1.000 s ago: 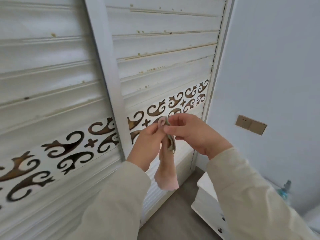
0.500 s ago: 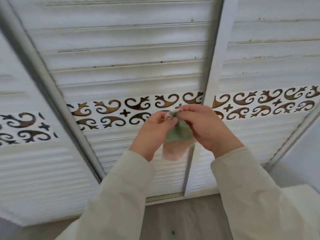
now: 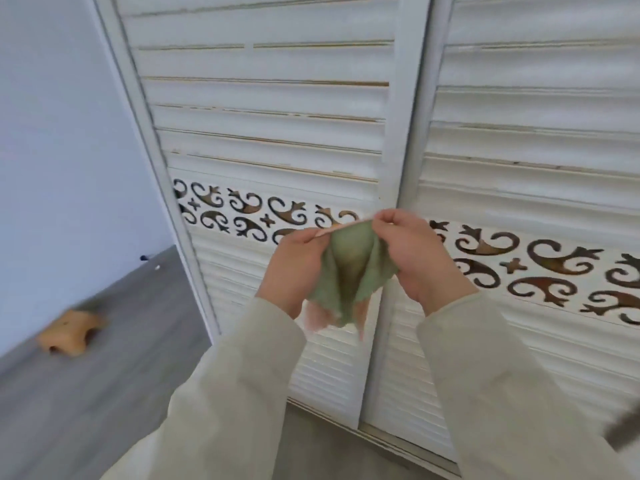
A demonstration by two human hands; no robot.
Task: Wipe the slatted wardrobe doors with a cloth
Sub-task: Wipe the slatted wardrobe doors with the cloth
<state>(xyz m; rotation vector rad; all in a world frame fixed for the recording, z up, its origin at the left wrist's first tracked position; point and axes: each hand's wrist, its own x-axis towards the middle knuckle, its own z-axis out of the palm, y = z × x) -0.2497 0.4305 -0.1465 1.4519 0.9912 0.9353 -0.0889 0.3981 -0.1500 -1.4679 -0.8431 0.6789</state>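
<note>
Cloth (image 3: 349, 271) stretched between both hands, top edge pinched by left hand (image 3: 294, 268) and right hand (image 3: 415, 258), rest hanging below fingertips

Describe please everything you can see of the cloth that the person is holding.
The cloth is small and soft, sage green on the side facing the camera, with pink showing along its top edge and lower corners. It hangs in loose folds, stretched between the left hand and the right hand, which pinch its upper edge. It is held in front of the slatted wardrobe doors, apparently not touching them.

The blurred tan object (image 3: 71, 332) on the floor is unidentifiable; the wardrobe doors (image 3: 270, 109) run off-frame.
</note>
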